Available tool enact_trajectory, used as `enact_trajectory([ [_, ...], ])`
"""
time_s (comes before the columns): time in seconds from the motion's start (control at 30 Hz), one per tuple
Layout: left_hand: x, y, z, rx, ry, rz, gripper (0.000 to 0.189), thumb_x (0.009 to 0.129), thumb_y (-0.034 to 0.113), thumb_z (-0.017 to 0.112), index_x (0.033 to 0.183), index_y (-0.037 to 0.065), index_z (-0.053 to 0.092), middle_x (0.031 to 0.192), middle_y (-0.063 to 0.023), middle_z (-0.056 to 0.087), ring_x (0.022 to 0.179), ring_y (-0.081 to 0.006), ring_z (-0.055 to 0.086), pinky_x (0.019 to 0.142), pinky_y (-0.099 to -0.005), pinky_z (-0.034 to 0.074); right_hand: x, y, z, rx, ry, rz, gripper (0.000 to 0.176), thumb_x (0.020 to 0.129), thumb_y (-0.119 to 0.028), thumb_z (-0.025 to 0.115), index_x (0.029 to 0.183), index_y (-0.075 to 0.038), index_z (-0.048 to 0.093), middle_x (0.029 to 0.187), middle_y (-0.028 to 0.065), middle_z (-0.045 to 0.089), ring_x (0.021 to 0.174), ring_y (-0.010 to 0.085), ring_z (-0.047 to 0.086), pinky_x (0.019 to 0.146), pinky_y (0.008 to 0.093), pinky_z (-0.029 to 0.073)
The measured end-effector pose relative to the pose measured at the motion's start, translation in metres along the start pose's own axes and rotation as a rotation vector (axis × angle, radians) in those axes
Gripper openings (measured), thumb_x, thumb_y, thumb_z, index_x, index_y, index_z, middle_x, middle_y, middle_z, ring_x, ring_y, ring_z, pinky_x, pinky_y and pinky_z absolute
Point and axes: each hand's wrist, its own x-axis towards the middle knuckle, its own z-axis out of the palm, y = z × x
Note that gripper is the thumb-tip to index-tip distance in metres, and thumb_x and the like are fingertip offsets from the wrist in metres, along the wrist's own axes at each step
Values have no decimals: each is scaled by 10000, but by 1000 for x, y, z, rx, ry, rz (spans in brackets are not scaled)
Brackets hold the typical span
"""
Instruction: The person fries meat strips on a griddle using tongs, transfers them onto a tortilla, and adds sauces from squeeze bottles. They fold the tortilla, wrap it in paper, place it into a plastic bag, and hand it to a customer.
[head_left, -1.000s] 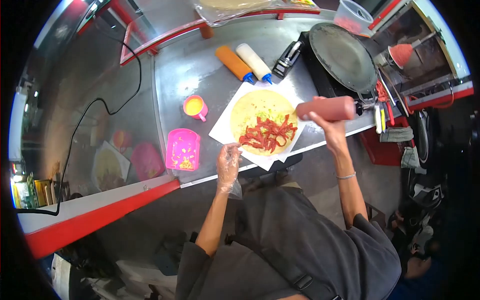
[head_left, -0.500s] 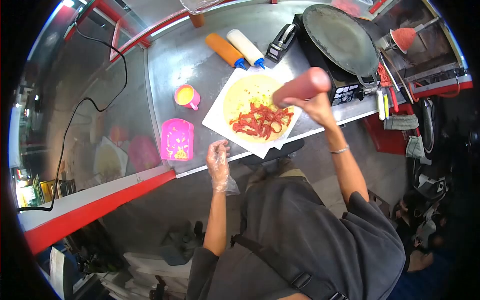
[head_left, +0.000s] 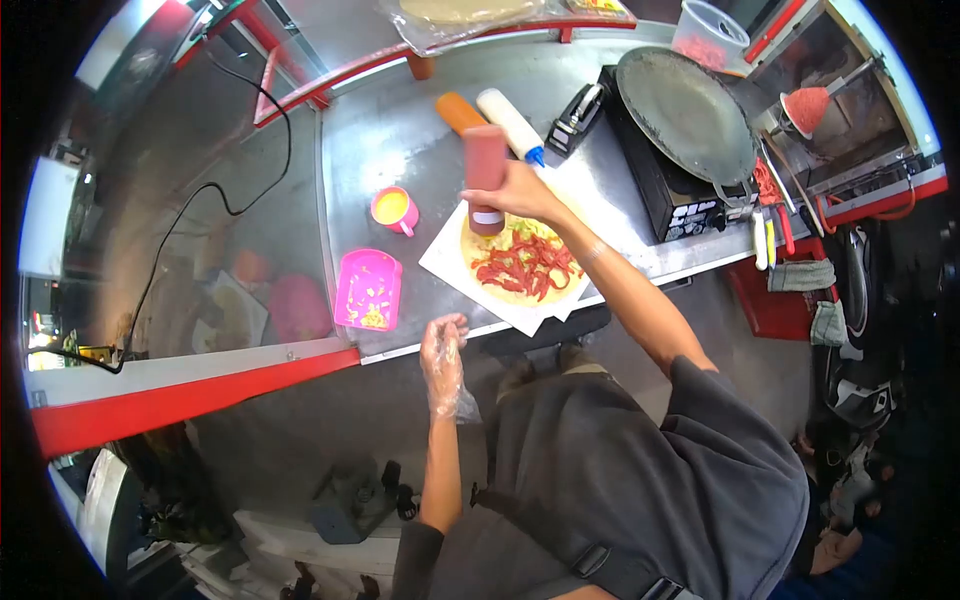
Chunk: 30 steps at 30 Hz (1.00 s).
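A flatbread (head_left: 480, 262) lies on white paper (head_left: 447, 262), topped with shredded greens and a heap of red strips (head_left: 530, 265). Above its upper left part, my right hand (head_left: 526, 192) grips a red sauce squeeze bottle (head_left: 485, 155) turned upside down. The bottle's top is blurred, and the arm hides part of the bread. My left hand (head_left: 442, 358), in a clear plastic glove, hovers just off the counter's front edge with its fingers curled in and nothing visible in them. Nearest to it is a pink tray (head_left: 368, 285) holding a few yellowish shreds.
A pink cup (head_left: 394, 208) of yellow liquid stands left of the paper. Behind lie an orange bottle (head_left: 458, 112), a white bottle (head_left: 510, 122) and a tape dispenser (head_left: 575, 120). A griddle pan (head_left: 685, 115) sits on a stove at right, with tongs (head_left: 768, 238) hanging beside it.
My right hand has carried the sauce bottle leftward across the flatbread and tipped it more upright, nozzle down. My left hand is nearly where it was. The camera view has shifted slightly.
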Motion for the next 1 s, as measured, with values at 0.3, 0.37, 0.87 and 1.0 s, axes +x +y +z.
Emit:
enact_trajectory([
  [0.3,-34,-53,16,-165,-299,-390,375,1085,349,645,1274,29,695,1193,-103,762,1021,-155,708,855,-291,551,144,-27,60,-555,130,121,547,900,-457,726,1097,52,744,1067,244,764,987,427,738,882,504,591],
  [0.37,-33,-67,34,-343,-330,-498,441,1075,369,661,1364,36,635,1244,-117,742,1093,-185,697,883,-313,554,159,21,53,-934,625,-200,538,892,-360,721,1243,47,690,1117,253,736,981,454,710,846,530,593],
  [0.87,7,-29,76,-364,-297,-382,363,1115,347,587,1172,21,737,1077,-106,782,1015,-188,740,842,-333,558,-55,-11,-92,556,107,241,572,979,-172,775,1474,-14,536,1401,130,650,1316,252,632,1073,459,543],
  [1.0,27,-1,71,-373,-249,-225,283,1103,277,611,1177,32,734,1068,-75,777,989,-168,729,827,-323,562,-128,-21,-125,945,377,-33,694,949,-89,795,1537,-4,437,1560,156,539,1412,295,554,1117,501,528],
])
